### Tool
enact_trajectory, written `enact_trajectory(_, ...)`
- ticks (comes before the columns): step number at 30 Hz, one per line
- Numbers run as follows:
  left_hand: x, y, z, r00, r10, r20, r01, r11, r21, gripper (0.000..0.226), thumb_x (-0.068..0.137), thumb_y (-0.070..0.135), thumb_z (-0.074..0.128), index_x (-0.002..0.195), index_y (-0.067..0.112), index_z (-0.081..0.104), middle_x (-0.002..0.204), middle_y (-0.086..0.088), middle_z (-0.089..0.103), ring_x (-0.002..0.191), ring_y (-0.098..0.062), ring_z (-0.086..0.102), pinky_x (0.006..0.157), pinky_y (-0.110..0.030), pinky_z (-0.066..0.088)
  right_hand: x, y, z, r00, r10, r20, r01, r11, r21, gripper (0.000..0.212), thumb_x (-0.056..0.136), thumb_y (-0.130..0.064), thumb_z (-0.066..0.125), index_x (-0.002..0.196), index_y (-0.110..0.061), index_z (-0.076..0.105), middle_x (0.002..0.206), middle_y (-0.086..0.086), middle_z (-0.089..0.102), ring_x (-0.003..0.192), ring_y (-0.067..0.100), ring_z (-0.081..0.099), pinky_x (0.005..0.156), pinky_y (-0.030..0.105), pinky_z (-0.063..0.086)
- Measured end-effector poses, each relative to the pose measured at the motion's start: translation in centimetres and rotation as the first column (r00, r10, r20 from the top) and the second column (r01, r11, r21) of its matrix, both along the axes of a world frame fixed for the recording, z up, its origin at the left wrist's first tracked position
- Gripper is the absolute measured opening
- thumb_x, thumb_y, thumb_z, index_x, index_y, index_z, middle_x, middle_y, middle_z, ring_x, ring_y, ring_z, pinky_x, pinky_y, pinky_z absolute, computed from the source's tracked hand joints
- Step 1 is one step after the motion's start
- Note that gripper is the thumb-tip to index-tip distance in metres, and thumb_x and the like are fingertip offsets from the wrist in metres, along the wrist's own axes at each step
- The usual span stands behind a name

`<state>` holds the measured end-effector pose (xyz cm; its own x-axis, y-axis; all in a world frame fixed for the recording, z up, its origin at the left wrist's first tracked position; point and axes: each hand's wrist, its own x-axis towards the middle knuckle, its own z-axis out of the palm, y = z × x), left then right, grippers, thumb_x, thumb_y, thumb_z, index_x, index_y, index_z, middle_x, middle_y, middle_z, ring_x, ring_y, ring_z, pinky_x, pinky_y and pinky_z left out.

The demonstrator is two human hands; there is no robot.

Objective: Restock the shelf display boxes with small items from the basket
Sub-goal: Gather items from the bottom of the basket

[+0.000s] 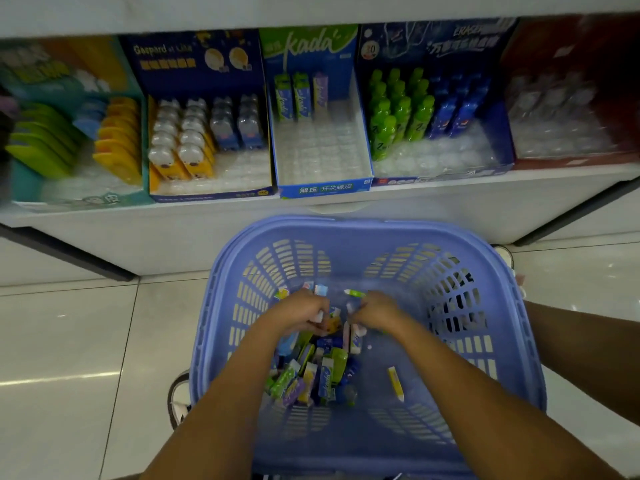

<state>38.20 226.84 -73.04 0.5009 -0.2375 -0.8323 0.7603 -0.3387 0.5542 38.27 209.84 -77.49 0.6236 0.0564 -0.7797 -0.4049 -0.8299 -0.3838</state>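
While both hands work inside the basket (pixel 346 227), the left hand (pixel 298 311) pinches a white item (pixel 317 317) — the right hand (pixel 376 311) grips a green stick (pixel 355 292), long axis crosswise, tip pointing left.

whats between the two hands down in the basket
In the head view, the gap between the left hand and right hand holds loose small packets lying in the basket.

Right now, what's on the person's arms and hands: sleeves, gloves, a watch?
Nothing worn shows: left forearm and right forearm bare to the frame edge, no sleeves, watch or bands; left hand and right hand ungloved; rings too blurred to tell.
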Motion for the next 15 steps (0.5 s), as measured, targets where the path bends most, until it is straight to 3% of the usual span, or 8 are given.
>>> enact_trajectory(2,0.5,0.2,1.8,0.999,-0.045,0.029,0.046,0.999,-0.024,0.012,0.092,0.004,0.046,0.08,0.005,0.046,0.07,-0.012,0.046,0.058,-0.021,0.05,0.061,-0.032,0.055,0.7,-1.0,2.6,0.992,-0.128,0.021,0.121,0.972,0.2,0.031,0.085,-0.024,0.068,0.068,-0.013,0.045,0.055,0.006,0.039,0.047,0.015,0.037,0.045,0.026,0.03)
enact_trajectory(4,1.1,0.3,4.0,0.994,-0.078,0.072,0.082,0.995,-0.057,0.019,0.094,0.01,0.047,0.076,0.01,0.046,0.062,-0.006,0.043,0.05,-0.016,0.043,0.055,-0.028,0.049,1.3,-1.6,5.9,0.955,-0.295,0.04,0.249,0.867,0.432,0.016,0.084,-0.022,0.07,0.083,-0.015,0.055,0.062,0.004,0.053,0.052,0.013,0.048,0.045,0.021,0.039)
enact_trajectory(7,1.9,0.6,8.1,0.969,-0.116,0.219,0.133,0.989,-0.066,0.025,0.098,0.027,0.048,0.078,0.013,0.051,0.058,-0.001,0.044,0.05,-0.014,0.041,0.054,-0.027,0.04,2.6,-1.5,11.4,0.889,-0.429,0.161,0.235,0.729,0.643,0.002,0.09,-0.012,0.061,0.088,-0.012,0.061,0.07,0.008,0.059,0.054,0.01,0.055,0.053,0.022,0.047)
enact_trajectory(10,3.1,0.6,12.5,0.896,-0.127,0.426,0.133,0.991,0.015,0.029,0.099,0.033,0.041,0.078,0.016,0.051,0.063,-0.002,0.048,0.053,-0.015,0.042,0.052,-0.025,0.036,3.8,-0.9,17.0,0.77,-0.468,0.433,0.075,0.741,0.667,0.004,0.089,-0.008,0.061,0.09,-0.009,0.064,0.067,0.007,0.06,0.049,0.001,0.057,0.055,0.015,0.049)
enact_trajectory(13,3.9,0.5,15.9,0.809,0.026,0.587,-0.023,1.0,-0.012,0.025,0.1,0.024,0.038,0.078,0.018,0.05,0.062,0.0,0.05,0.051,-0.012,0.043,0.043,-0.018,0.034,5.5,-0.2,21.5,0.554,-0.561,0.615,-0.002,0.737,0.676,0.016,0.085,-0.005,0.067,0.084,-0.019,0.059,0.074,0.005,0.062,0.056,0.003,0.062,0.056,0.016,0.052)
enact_trajectory(15,3.9,0.7,17.0,0.643,0.06,0.763,-0.115,0.993,0.019,0.023,0.1,0.025,0.039,0.086,0.015,0.053,0.069,0.001,0.056,0.057,-0.012,0.049,0.052,-0.022,0.041,7.5,0.3,23.5,0.39,-0.543,0.744,-0.012,0.805,0.593,0.017,0.083,-0.011,0.069,0.083,-0.023,0.057,0.078,-0.003,0.063,0.069,0.009,0.064,0.064,0.018,0.054)
